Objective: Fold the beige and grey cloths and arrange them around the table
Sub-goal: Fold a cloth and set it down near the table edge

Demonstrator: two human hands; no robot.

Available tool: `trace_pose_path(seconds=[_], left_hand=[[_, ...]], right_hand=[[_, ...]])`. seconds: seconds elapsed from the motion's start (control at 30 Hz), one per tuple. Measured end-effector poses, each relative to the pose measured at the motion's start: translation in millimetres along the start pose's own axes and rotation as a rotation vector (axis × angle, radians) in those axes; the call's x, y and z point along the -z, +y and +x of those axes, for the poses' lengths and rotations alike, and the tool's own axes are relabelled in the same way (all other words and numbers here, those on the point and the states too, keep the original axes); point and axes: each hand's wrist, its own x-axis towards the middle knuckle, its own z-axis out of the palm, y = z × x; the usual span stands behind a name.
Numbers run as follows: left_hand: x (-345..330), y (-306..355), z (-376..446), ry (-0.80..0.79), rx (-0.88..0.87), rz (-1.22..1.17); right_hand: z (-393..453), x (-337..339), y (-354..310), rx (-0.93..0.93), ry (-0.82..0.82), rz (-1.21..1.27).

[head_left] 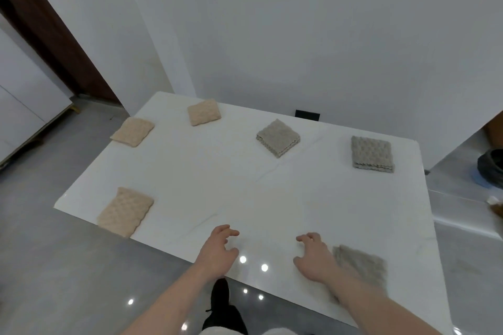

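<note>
Three folded beige cloths lie on the white table [245,187]: one at the near left edge [125,211], one at the far left edge [132,132], one at the far side [204,112]. Two folded grey cloths sit at the far side [278,137] and the far right [372,153]. A third grey cloth [362,264] lies at the near right, partly under my right forearm. My left hand [217,251] and right hand [315,260] hover over the near table edge, fingers loosely curled, holding nothing.
A white wall runs along the table's far side with a black socket plate [307,115] on it. A dark wooden door frame [49,35] stands at left. A dark round object [492,167] sits on the floor at right. Grey glossy floor surrounds the table.
</note>
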Motion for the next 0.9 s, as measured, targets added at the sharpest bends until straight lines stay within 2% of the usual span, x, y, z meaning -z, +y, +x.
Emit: trace_pose_path(seconds=[0.1, 0.23, 0.37, 0.47, 0.63, 0.8, 0.9], left_hand=[[61, -50, 30, 0.061, 0.051, 0.117], [136, -123, 54, 0.13, 0.234, 0.288], [182, -186, 67, 0.037, 0.392, 0.397], [194, -218, 76, -0.067, 0.435, 0.442], [198, -203, 77, -0.06, 0.413, 0.407], [167, -145, 61, -0.241, 0.192, 0.48], [138, -122, 51, -0.298, 0.117, 0.501]], right_hand=[[25, -15, -60, 0.003, -0.013, 0.005], [45, -37, -133, 0.027, -0.025, 0.047], [53, -55, -177, 0.047, -0.037, 0.107], [54, -61, -189, 0.036, -0.044, 0.101], [56, -59, -180, -0.014, -0.031, 0.087], [52, -56, -157, -0.099, 0.013, 0.129], [41, -55, -137, -0.154, 0.046, 0.151]])
